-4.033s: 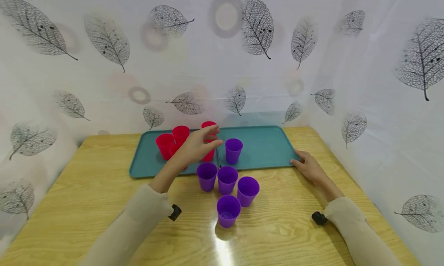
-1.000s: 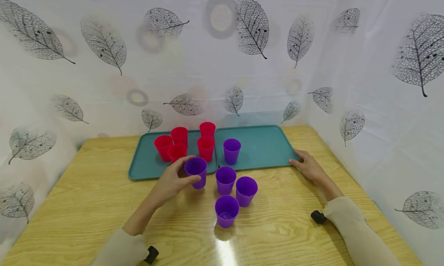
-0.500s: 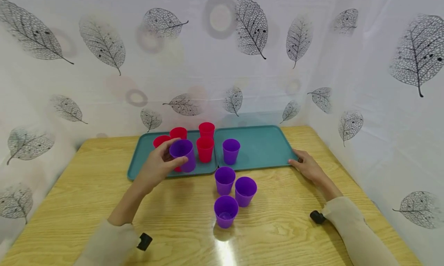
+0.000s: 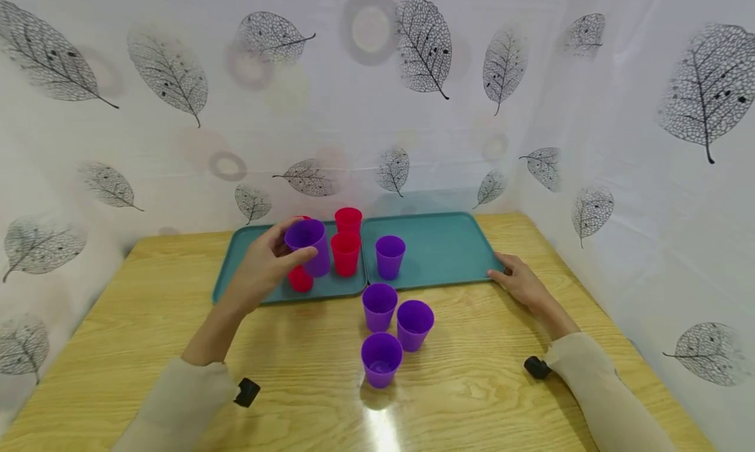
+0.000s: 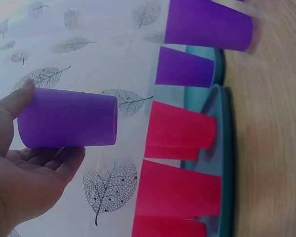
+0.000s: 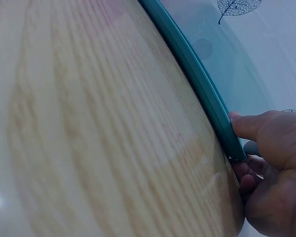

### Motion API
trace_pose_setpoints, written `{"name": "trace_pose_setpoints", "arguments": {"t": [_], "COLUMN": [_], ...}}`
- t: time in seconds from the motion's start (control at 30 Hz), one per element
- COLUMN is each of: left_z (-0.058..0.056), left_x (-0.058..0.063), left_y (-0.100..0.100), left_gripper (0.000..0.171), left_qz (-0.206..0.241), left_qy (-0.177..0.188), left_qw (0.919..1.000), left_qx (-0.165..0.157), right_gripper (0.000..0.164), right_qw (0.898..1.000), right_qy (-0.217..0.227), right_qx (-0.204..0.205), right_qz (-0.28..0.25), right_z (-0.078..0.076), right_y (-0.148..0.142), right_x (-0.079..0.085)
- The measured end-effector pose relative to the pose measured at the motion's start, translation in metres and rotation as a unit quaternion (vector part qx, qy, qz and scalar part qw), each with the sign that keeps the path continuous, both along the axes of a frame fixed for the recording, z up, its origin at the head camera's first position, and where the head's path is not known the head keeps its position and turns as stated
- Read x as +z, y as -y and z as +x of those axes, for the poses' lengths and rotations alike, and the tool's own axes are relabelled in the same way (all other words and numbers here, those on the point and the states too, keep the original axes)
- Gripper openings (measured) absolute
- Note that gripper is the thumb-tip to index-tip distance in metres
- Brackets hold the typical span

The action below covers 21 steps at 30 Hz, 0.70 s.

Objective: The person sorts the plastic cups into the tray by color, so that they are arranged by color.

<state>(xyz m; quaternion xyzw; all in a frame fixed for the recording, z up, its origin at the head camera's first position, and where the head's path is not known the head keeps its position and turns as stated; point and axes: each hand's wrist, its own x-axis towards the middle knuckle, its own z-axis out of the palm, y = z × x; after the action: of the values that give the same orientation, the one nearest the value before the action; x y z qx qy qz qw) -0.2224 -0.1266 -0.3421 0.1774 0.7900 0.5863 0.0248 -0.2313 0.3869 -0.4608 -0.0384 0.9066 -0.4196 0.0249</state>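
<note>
My left hand (image 4: 259, 268) grips a purple cup (image 4: 312, 249) by its side, thumb on the near face and fingers behind. In the left wrist view that cup (image 5: 69, 118) is raised well clear of the red cups (image 5: 180, 187). Seen from the head, it overlaps the red cups (image 4: 345, 254) on the left teal tray (image 4: 232, 262) and partly hides them. At the near right corner of the right teal tray (image 4: 448, 245), my right hand (image 4: 522, 283) pinches the rim (image 6: 207, 98), thumb on top and fingers curled below. One purple cup (image 4: 390, 258) stands upright on that tray.
Three more purple cups (image 4: 379, 308) stand upright on the wooden table (image 4: 472, 386), in front of where the two trays meet. A pale curtain (image 4: 354, 111) with leaf prints hangs behind and along the right side.
My left hand has taken a purple cup from the group on the table, lifted it, and carried it leftward and up over the left tray. The right hand stays at the tray corner.
</note>
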Motion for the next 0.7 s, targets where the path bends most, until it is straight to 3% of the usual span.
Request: {"name": "trace_pose_setpoints", "arguments": {"t": [0.13,0.33,0.47,0.7], "left_z": [-0.007,-0.019,-0.027,-0.043], "left_x": [0.004,0.013,0.018,0.021], "left_y": [-0.006,-0.018,-0.025,-0.037], "left_gripper": [0.069,0.068,0.069,0.074], "left_qz": [-0.013,0.013,0.006,0.006], "left_qy": [0.001,0.007,0.002,0.004], "left_qw": [0.9999,0.9999,1.0000,1.0000], "left_qx": [0.003,-0.008,-0.005,0.003], "right_gripper": [0.072,0.071,0.070,0.070], "right_qw": [1.000,1.000,1.000,1.000], "right_qy": [0.000,-0.002,-0.006,-0.007], "right_qx": [0.002,0.005,0.008,-0.002], "right_qz": [0.000,-0.001,-0.003,0.002], "right_z": [-0.001,0.000,0.000,0.000], "right_y": [0.000,0.000,0.001,0.000], "right_x": [0.001,0.002,0.003,0.000]}}
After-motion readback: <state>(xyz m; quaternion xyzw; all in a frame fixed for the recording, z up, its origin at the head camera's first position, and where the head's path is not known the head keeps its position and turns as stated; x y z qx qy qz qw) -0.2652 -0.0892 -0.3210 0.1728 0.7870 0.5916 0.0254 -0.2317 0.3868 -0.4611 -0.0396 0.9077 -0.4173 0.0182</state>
